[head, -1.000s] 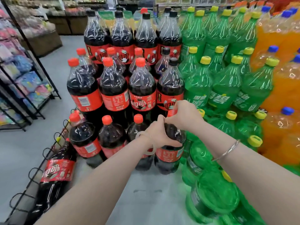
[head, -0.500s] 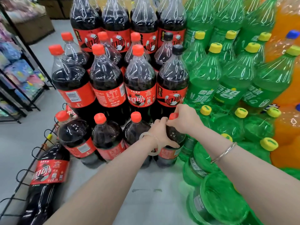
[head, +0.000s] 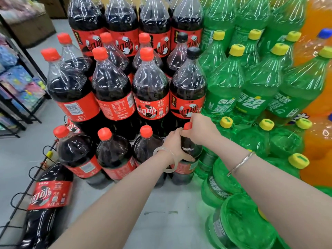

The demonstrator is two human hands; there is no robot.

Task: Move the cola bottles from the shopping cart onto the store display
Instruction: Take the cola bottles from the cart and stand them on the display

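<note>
both forearms extended from the lower edge of the frame toward its centre. the left hand [head: 175,141] was wrapped around the shoulder of an upright cola bottle [head: 186,159], fingers closed on the dark plastic. the right hand [head: 202,130] was closed over the neck of the same bottle, just beside its red cap [head: 187,125]. the left wrist carried a pale bangle [head: 166,159]; the right wrist carried a thin metal bracelet [head: 240,163]. the gripped bottle stood at the right end of the front row of cola bottles [head: 111,153] on the grey display surface [head: 161,221], touching the green soda bottles [head: 224,83] on its right. one cola bottle [head: 45,200] lay on its side at lower left, against a black wire rail [head: 27,187].
</note>
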